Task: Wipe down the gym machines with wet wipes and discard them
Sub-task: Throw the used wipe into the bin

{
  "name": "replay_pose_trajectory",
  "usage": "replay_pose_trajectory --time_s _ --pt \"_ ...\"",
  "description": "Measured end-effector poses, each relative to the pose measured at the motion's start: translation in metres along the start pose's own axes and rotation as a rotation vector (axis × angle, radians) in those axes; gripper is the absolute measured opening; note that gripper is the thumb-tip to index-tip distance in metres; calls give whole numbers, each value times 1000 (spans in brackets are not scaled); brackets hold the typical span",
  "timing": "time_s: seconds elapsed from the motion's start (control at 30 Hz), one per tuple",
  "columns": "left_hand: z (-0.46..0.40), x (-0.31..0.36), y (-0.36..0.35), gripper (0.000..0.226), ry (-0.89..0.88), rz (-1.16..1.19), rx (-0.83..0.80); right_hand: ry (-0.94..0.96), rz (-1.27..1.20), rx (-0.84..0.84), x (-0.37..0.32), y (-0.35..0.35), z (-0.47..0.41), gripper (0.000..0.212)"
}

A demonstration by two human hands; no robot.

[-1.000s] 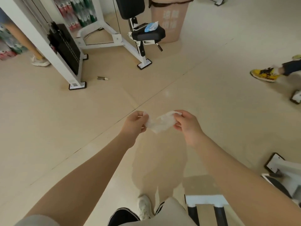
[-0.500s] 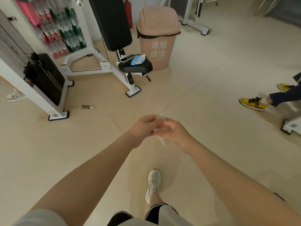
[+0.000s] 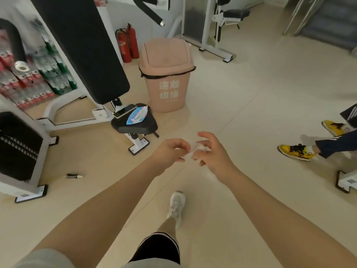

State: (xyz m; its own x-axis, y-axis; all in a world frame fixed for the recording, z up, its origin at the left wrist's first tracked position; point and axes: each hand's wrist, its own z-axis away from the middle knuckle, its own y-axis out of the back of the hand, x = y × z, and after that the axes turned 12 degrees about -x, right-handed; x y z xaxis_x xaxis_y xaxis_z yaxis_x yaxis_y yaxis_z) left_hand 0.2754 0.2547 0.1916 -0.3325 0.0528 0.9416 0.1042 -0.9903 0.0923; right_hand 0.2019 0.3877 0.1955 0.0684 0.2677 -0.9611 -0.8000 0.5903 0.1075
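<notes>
Beige gym flooring [image 3: 251, 105] runs across the whole view, with white-framed machines standing along the far and left sides. Above it, at the centre, a small crumpled white wet wipe [image 3: 193, 150] is bunched between the two hands. The left hand [image 3: 170, 151] has its fingers curled in and pinches the wipe's near-left end; the right hand [image 3: 211, 151] pinches the other end between thumb and lower fingers, while its upper fingers spread loosely outward.

Farther off and slightly left stands a pink bin [image 3: 166, 78] with a domed swing lid, shut, and a black liner edge showing round its rim; white characters mark its front, and its contents are hidden. Just left of the bin, a black machine seat [image 3: 135, 125] carries a blue and white wipe pack [image 3: 136, 115] and, touching its far-left side, a phone [image 3: 124, 111]. A long black back pad [image 3: 85, 47] rises above the seat. Two red fire extinguishers [image 3: 127, 43] stand against the far wall behind the bin. At the right edge, another person's yellow and black shoe [image 3: 296, 151] rests on the floor.
</notes>
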Motion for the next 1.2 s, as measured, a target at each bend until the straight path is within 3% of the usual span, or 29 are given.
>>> replay_pose_trajectory --time_s 0.23,0.43,0.57,0.7,0.93,1.07,1.2 --pt "-193 52 54 27 -60 -112 20 -110 -156 65 -39 107 -172 13" --pt "-335 113 91 20 -23 -7 -60 -83 172 202 -78 185 -299 8" --pt "-411 133 109 14 -46 105 12 -71 213 101 -85 231 -374 32" --pt "-496 140 139 8 -54 100 136 -50 248 -29 -88 269 -462 16" --pt "-649 165 191 11 27 258 378 -70 330 -174 -101 350 -633 32" --pt "-726 199 219 15 73 284 447 -107 305 -325 -124 389 -715 22" --pt "-792 212 253 27 193 241 546 -75 429 -314 -137 406 -793 11"
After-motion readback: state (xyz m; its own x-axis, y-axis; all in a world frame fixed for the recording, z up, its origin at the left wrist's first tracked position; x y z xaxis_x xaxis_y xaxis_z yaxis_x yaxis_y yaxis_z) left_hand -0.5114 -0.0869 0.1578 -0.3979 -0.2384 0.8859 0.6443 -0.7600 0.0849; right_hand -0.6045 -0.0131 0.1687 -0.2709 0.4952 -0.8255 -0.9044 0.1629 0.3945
